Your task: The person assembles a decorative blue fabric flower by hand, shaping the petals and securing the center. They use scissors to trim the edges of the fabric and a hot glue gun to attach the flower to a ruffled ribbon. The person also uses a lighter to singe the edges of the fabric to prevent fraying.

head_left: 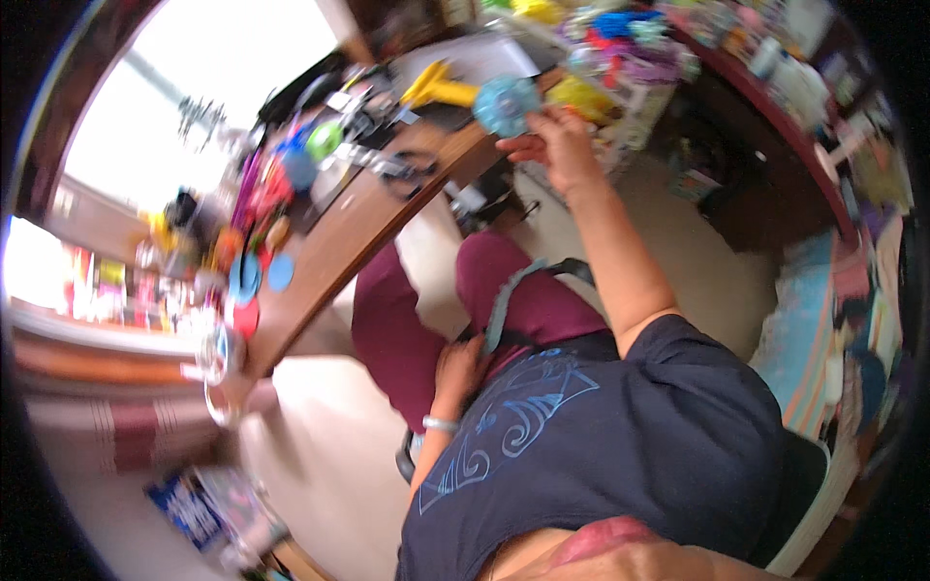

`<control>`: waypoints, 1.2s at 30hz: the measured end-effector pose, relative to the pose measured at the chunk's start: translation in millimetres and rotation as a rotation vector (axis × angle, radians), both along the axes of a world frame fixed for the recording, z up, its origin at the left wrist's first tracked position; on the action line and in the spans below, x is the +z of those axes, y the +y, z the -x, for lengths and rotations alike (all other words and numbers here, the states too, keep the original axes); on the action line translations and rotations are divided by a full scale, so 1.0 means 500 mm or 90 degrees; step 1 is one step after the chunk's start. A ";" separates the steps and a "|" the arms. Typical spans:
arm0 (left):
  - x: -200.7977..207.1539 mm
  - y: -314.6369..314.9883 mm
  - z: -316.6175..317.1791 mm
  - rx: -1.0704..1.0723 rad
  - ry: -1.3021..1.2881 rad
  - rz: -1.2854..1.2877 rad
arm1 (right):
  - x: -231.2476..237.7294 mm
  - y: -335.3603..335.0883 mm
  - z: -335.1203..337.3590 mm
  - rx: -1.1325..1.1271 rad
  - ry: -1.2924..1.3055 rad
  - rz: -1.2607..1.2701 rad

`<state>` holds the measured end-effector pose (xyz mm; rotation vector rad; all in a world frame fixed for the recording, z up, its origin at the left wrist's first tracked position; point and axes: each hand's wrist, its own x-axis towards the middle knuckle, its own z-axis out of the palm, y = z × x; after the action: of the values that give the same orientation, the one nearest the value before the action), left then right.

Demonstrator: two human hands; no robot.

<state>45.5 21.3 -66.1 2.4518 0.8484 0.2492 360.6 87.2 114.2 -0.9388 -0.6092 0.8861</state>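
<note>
My right hand (564, 153) is raised at the far right end of the wooden desk. Its fingers are closed on the edge of a round, light-blue, flower-like piece (506, 105), whose exact kind is blurred. On my lap rests my left hand (459, 370), a pale bracelet at its wrist. The fingers of that hand are curled at the lower end of a grey-green strip (511, 292) with a wavy edge, and appear to hold it. This strip curves up across my right thigh.
The desk (334, 259) carries a yellow glue-gun-like tool (438, 87), scissors (415, 172), a green roll (324, 140) and blue discs (281, 272). Colourful bundles (630, 44) fill a container at the far right. A dark red shelf (765, 107) stands at right; bags (218, 508) lie lower left.
</note>
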 end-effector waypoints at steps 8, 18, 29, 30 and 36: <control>0.037 -0.008 -0.038 -0.036 0.117 -0.010 | 0.032 -0.176 -0.230 -0.283 0.039 -0.116; 0.024 -0.010 -0.059 0.017 0.135 0.019 | -0.060 -0.275 -0.351 -0.275 -0.003 0.090; 0.000 0.000 -0.014 0.029 0.085 0.050 | -0.071 -0.047 -0.019 0.204 -0.124 0.148; -0.004 -0.001 -0.011 0.033 0.075 0.050 | -0.054 -0.021 0.023 0.243 -0.137 0.134; -0.012 0.000 0.000 0.067 -0.042 0.050 | 0.040 0.189 0.222 0.415 -0.189 0.108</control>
<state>45.7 21.1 -72.3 2.3177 0.9414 0.3266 249.6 181.7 134.2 -1.0500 -1.1459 1.4054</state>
